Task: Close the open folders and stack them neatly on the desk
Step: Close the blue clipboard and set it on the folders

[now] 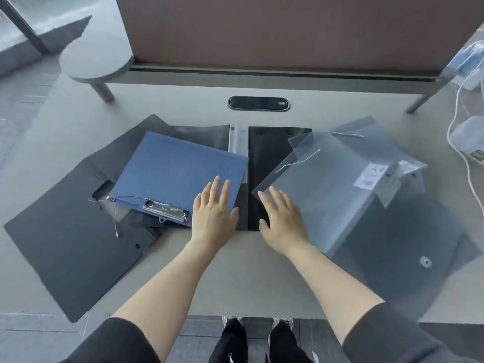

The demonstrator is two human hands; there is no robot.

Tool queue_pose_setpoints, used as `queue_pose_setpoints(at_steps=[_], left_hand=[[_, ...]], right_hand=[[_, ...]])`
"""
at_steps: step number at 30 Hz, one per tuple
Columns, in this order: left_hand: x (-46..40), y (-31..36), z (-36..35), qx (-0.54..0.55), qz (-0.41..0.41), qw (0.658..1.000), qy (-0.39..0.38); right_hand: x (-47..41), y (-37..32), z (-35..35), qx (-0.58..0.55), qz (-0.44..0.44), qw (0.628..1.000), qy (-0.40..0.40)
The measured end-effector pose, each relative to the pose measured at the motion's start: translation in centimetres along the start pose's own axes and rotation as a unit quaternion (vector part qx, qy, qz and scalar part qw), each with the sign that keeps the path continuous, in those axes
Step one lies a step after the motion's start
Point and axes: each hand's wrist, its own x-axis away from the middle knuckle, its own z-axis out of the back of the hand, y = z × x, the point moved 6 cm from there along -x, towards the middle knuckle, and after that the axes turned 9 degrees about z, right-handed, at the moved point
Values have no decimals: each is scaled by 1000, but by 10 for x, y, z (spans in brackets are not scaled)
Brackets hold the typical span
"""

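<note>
From the head camera I see a textured blue clipboard folder point(178, 174) with a metal clip lying on matte black folders point(65, 231) near the desk's point(235, 279) left edge. My left hand point(213, 216) rests flat on its corner, fingers straight. My right hand point(281, 221), fingers spread, touches a translucent plastic envelope point(340, 192) toward the right edge.

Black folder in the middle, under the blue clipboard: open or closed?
Open. The black folder lies spread flat on the desk, both covers showing beside its pale spine strip, with the blue clipboard on its left cover.
</note>
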Motion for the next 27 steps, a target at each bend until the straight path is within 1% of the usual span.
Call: queue_pose_setpoints(at_steps=[3,7,10,12,15,19,22,27], left_hand=[[-1,-9,-11,-12,31,999,-20],[3,-19,-26,-30,35,998,-47],[3,-21,-25,-35,28,998,-48],[3,-21,-25,-31,29,998,-52],[3,-22,-23,-26,22,998,-55],[2,-33,-13,-5,16,999,-37],[-3,-56,-7,2,47,999,-9],[-7,-97,-2,-6,96,995,2]], right_hand=[[-2,3,-7,6,-7,1000,-7],[-3,8,-19,12,-12,1000,-26],[-7,6,-14,2,-16,1000,0],[-15,2,-6,-26,-23,999,23],[-40,-4,6,-75,-31,996,36],[-83,-15,14,-115,-23,993,18],[-110,-22,17,-112,-25,993,-2],[-141,-29,19,-93,-28,995,-6]])
